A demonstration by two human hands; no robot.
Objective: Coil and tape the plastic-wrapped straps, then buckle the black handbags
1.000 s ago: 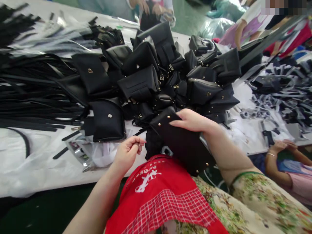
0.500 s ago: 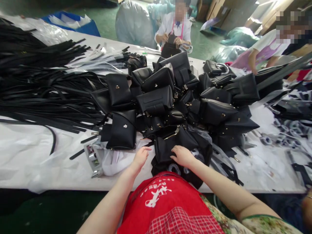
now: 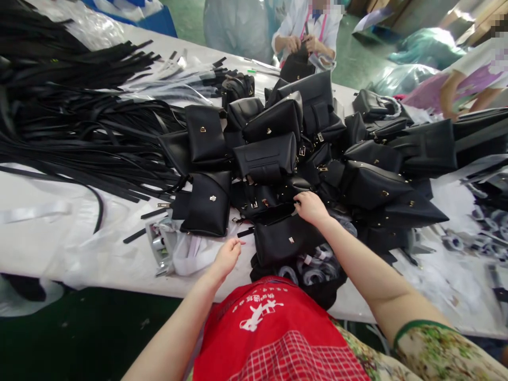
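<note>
In front of me lies a black handbag, its smooth face and small metal clasp turned up. My right hand is at its upper right edge, fingers curled and closed there; the fingertips are partly hidden. My left hand hovers over the table to the left of the bag, apart from it. Its fingers are bent together, and anything between them is too small to make out. Beyond my left hand lies another black bag with a flower-shaped metal clasp. Clear-wrapped rings lie under the near bag's front edge.
A heap of black bags fills the middle of the table. Black straps are piled on the left. A small grey box with rolls stands near my left hand. Across the table a person handles a black bag; another person is on the right.
My right hand has moved from the near bag's front up to its far edge. The bag's gold zipper line is out of sight, and its clasp now shows. The view has shifted.
</note>
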